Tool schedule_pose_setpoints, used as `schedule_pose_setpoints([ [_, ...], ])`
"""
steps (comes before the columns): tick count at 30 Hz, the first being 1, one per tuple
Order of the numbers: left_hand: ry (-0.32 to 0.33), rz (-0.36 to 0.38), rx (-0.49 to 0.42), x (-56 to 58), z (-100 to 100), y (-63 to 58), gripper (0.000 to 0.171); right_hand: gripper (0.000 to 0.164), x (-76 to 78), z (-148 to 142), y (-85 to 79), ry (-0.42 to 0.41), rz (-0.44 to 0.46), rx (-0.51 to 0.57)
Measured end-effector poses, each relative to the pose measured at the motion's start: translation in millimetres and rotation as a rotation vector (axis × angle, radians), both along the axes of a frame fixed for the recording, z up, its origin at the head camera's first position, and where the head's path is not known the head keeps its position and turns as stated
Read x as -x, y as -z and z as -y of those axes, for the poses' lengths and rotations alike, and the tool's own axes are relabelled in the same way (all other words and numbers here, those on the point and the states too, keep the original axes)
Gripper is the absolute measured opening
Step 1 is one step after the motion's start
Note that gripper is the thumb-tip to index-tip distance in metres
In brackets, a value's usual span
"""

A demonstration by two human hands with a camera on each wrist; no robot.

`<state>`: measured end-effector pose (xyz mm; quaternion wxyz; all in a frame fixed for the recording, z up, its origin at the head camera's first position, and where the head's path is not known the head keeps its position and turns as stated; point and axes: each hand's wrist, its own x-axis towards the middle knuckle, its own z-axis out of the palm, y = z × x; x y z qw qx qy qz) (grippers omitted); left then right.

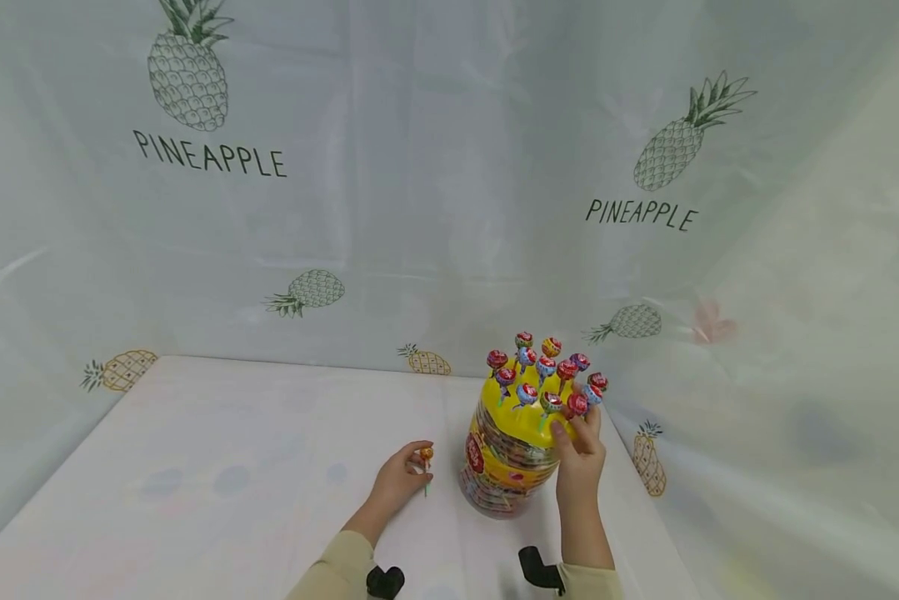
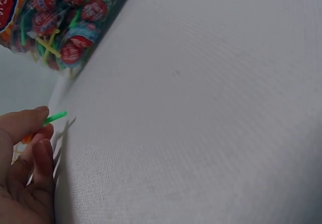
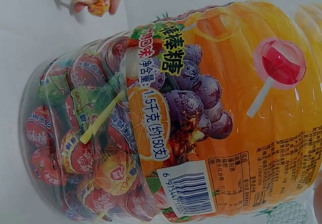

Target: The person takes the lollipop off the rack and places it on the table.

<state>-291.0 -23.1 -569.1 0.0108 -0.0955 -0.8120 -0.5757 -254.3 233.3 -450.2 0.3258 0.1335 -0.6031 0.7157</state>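
My left hand (image 1: 398, 482) pinches an orange-wrapped lollipop (image 3: 99, 5) just left of the jar, its green stick (image 2: 57, 117) poking out from the fingers toward the table. To the right stands a big clear plastic jar (image 1: 496, 497) with a yellow-orange printed label and many wrapped lollipops inside. Several lollipops stand upright in its yellow lid (image 1: 520, 427). At the lid's right edge, my right hand (image 1: 580, 454) has its thumb and fingers round the lower part of a red-wrapped lollipop (image 1: 577, 405); the stick is hidden. The right wrist view shows the jar's side, not that hand.
A white-covered table (image 1: 232, 467) lies beneath the jar and hands. Behind and beside it hangs a pale curtain (image 1: 434, 192) printed with pineapples, close to the table's back and right edges.
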Motion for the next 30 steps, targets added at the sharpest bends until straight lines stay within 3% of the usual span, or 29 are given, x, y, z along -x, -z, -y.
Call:
schedule_pose_setpoints([
  [16,0.065,-0.101,0.204,8.8,2,2.9,0.049,0.028,-2.3,3,-3.8,0.0,0.037,0.005],
  [23,0.087,-0.091,0.278,9.8,2,2.7,0.048,0.027,-1.9,2,-3.4,-0.008,0.017,0.004],
  [30,0.078,-0.067,0.293,10.3,0,3.7,0.052,0.026,-1.8,2,-2.9,-0.025,-0.015,0.01],
])
